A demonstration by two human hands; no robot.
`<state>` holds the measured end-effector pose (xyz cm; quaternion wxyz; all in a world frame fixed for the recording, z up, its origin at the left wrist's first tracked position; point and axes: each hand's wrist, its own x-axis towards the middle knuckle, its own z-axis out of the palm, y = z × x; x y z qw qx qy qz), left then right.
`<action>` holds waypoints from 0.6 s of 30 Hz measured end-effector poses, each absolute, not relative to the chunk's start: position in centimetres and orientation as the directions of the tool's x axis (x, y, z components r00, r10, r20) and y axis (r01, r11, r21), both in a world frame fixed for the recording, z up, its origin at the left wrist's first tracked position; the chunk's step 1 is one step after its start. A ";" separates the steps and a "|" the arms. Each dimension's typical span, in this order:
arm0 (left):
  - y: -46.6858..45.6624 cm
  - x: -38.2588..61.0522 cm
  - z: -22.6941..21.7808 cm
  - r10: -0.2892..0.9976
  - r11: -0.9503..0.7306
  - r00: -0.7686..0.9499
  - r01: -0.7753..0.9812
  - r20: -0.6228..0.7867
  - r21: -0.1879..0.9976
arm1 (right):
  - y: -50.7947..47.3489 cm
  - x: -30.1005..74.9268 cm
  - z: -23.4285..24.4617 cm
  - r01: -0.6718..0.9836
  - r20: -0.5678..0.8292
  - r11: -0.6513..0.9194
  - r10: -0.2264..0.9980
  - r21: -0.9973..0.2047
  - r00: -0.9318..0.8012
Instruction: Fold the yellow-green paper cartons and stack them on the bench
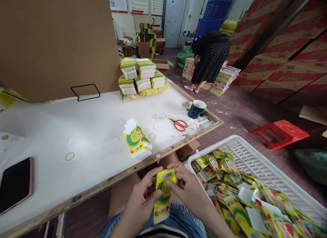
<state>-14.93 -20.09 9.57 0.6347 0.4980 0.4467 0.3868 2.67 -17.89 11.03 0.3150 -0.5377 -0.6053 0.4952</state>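
A small yellow and green carton with a barcode at its upper end is held over my lap, in front of the table edge. My left hand grips its left side, the thumb lying across the printed face. From the right, my right hand pinches the upper part, thumb on the front; its other fingers are partly hidden behind the carton. On the table just ahead lies a small stack of flat cartons of the same print. To my right, a white plastic basket holds many similar cartons.
Bundled carton blanks are piled at the table's far end. Red-handled scissors, rubber bands, a dark mug and a phone lie on the table. A red stool and a bending person are beyond.
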 end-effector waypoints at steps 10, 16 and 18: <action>-19.9 -14.5 9.8 0.927 0.311 0.285 -0.213 -0.245 0.926 | -18.3 2.6 10.0 0.296 0.032 0.080 0.986 -0.952 -0.165; -19.5 -13.9 9.7 0.965 0.049 0.257 -0.018 -0.043 0.999 | -18.6 4.8 10.9 0.354 0.229 0.208 0.973 -0.912 0.020; -18.1 -15.5 10.1 0.977 -0.153 0.181 0.247 0.109 0.957 | -18.5 6.8 11.8 0.593 0.436 0.252 0.880 -0.765 0.188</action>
